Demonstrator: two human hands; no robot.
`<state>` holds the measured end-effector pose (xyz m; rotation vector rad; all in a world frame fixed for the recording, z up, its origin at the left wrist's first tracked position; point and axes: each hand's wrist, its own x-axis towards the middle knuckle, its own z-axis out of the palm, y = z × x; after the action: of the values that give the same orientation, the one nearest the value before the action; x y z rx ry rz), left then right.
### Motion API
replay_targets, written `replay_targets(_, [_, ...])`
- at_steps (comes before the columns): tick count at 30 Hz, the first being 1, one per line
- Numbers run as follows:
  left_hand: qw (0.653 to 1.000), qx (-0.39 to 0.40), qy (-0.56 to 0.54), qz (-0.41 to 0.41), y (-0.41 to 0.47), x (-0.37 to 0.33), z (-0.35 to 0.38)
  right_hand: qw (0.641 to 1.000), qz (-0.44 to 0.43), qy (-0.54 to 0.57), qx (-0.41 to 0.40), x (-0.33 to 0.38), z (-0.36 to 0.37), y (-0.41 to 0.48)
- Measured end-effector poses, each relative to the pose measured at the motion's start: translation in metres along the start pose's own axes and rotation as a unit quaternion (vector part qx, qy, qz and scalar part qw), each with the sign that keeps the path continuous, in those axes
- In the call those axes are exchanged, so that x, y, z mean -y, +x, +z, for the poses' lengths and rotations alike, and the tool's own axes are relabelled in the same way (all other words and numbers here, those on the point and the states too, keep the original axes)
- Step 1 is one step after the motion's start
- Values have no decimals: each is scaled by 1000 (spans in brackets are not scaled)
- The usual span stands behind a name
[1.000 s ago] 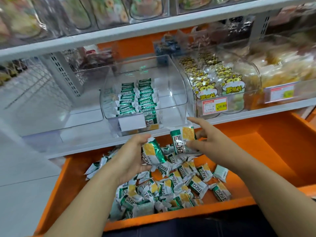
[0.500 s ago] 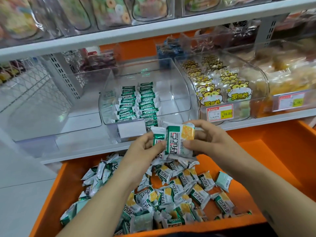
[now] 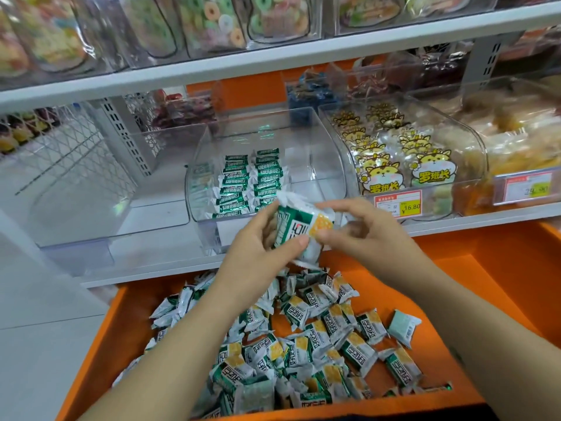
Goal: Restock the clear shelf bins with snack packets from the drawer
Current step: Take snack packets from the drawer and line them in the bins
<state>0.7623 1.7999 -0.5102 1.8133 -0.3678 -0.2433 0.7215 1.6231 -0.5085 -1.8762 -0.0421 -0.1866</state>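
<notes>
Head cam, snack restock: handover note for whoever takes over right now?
Left hand grips the held packets from the left; right hand pinches their right end, in front of the middle bin.
Done: two rows stand in that bin's left half.
Left: place the held packets, then move the loose pile out of the orange drawer; the bin's right half is bare.

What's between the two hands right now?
Head view: green-and-white snack packets, gripped from both sides by the left hand and right hand.
</notes>
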Motion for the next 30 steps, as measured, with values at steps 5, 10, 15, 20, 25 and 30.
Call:
replay_targets(5, [995,-61,43,68,37,-15,-20,983,-77,-61,-156,4,-26,43])
replay_targets(10, [989,-114,56,79,96,-25,-29,946,-100,-266,-156,-5,-38,100])
replay_targets(15, [985,-97,108,89,155,-14,-25,940,-93,-296,-141,-14,-48,144])
replay_targets(20, [966,-79,231,81,214,-11,-17,963,-103,-230,-101,-22,-59,172])
replay_targets(25, [946,-11,314,79,255,-5,-8,971,-112,-194,-83,-27,-64,182])
replay_targets(30, [934,19,350,69,279,11,2,982,-98,-147,-71,-32,-67,181])
